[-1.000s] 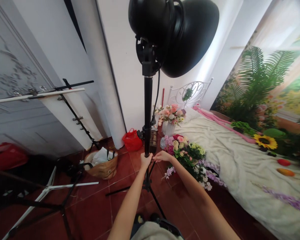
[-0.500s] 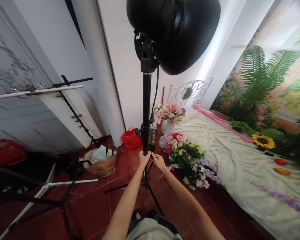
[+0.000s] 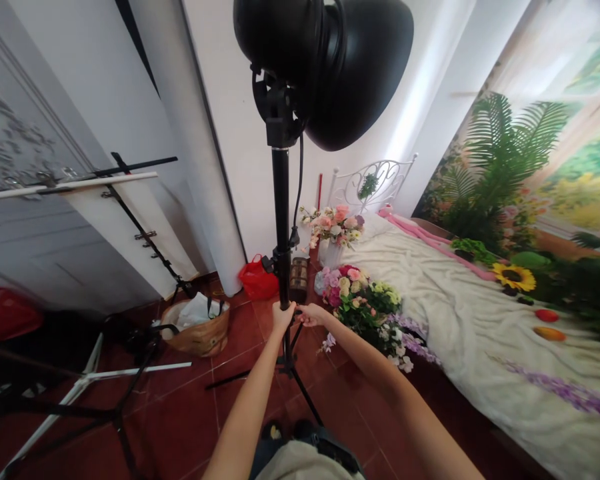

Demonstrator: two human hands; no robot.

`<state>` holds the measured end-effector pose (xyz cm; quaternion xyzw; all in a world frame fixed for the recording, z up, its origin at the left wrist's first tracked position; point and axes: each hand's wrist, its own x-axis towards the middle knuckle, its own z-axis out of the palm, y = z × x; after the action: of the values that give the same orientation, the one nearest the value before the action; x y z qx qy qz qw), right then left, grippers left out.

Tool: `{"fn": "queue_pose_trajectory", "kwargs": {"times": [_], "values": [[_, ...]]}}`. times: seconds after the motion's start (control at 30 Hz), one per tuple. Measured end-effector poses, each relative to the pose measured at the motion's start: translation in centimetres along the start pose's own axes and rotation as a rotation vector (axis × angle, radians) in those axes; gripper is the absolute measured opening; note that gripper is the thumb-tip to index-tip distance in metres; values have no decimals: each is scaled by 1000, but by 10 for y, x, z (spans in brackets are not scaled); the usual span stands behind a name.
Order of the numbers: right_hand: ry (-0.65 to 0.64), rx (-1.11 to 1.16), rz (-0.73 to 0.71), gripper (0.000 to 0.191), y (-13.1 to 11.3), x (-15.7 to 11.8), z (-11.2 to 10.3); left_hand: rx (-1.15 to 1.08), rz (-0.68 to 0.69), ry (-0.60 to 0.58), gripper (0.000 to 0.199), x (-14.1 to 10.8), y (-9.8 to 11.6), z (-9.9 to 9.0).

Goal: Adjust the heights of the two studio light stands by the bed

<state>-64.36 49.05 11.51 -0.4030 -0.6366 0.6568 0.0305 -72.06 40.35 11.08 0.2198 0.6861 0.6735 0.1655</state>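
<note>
In front of me a black light stand (image 3: 281, 200) rises from spread tripod legs (image 3: 305, 393) on the floor. A large black studio lamp (image 3: 325, 67) is mounted on top, and its cable with a plug (image 3: 294, 237) hangs beside the pole. My left hand (image 3: 283, 316) is wrapped round the pole low down, below a clamp collar (image 3: 278, 260). Just right of the pole, my right hand (image 3: 311, 315) has its fingers pinched at a small dark knob on the stand, mostly hidden by the fingers.
A bed with a rumpled cream cover (image 3: 395, 260) stands right, artificial flowers (image 3: 350, 293) beside it. Behind the stand are a red bag (image 3: 258, 279) and a small chest (image 3: 299, 277). Left are a woven basket (image 3: 200, 333), white stand legs (image 3: 85, 380) and a backdrop stand (image 3: 145, 233).
My right hand has turned at the knob, its wrist and forearm swinging outward to the right. My left hand stays on the pole. The whole view has shifted slightly.
</note>
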Motion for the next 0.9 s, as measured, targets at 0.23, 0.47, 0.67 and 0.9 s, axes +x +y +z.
{"fn": "queue_pose_trajectory", "kwargs": {"times": [0.23, 0.47, 0.67, 0.9], "values": [[347, -772, -649, 28, 15, -17, 4, -12, -2, -6, 19, 2, 3, 1], [285, -915, -793, 39, 25, 6, -3, -50, -52, 2, 18, 4, 0, 5], [181, -718, -755, 40, 36, 39, -2, -33, -59, 6, 19, 5, -2, 8], [155, -771, -541, 26, 32, 46, 1, -10, -71, 66, 19, 1, -10, 12]]}}
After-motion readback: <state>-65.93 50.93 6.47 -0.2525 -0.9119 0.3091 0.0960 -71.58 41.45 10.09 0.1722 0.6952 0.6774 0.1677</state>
